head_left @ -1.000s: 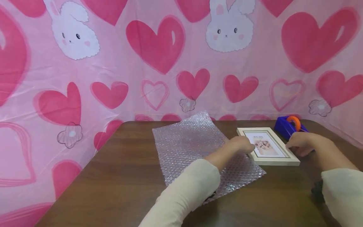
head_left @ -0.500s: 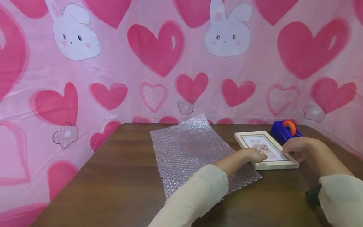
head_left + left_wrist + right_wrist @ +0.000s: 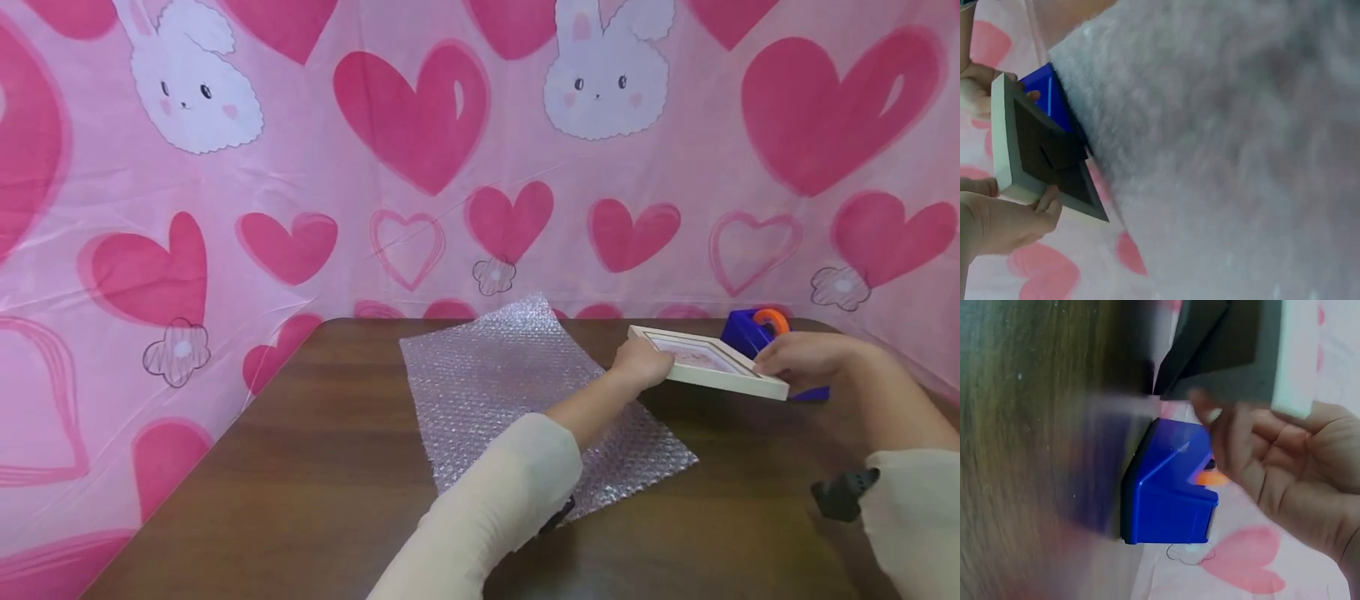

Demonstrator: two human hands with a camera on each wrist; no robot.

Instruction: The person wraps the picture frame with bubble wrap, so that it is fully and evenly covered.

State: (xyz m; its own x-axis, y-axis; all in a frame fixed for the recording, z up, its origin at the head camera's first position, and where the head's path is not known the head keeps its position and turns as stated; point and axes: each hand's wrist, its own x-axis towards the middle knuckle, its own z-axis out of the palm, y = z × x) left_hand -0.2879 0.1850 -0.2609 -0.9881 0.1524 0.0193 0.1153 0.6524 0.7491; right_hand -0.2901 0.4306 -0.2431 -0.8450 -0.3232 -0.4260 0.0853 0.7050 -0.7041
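Observation:
Both hands hold a cream picture frame [image 3: 727, 381] up off the table, tilted so its front face shows only narrowly in the head view. My left hand [image 3: 641, 364] grips its left side, thumb on the front edge. At the opposite side, my right hand [image 3: 806, 360] grips the frame with fingers curled under it. The dark back of the picture frame [image 3: 1050, 150] with its stand flap shows in the left wrist view. A sheet of bubble wrap [image 3: 510, 400] lies flat on the table, partly under the left forearm.
A blue tape dispenser [image 3: 1172, 487] with an orange roll stands behind the right hand. The brown wooden table [image 3: 315, 467] runs back to a pink curtain [image 3: 300, 167] printed with hearts and rabbits.
The picture frame was lying on the table; now it is raised and tilted in both hands. The left hand moved from its near left corner up along its left side. The bubble wrap stayed put.

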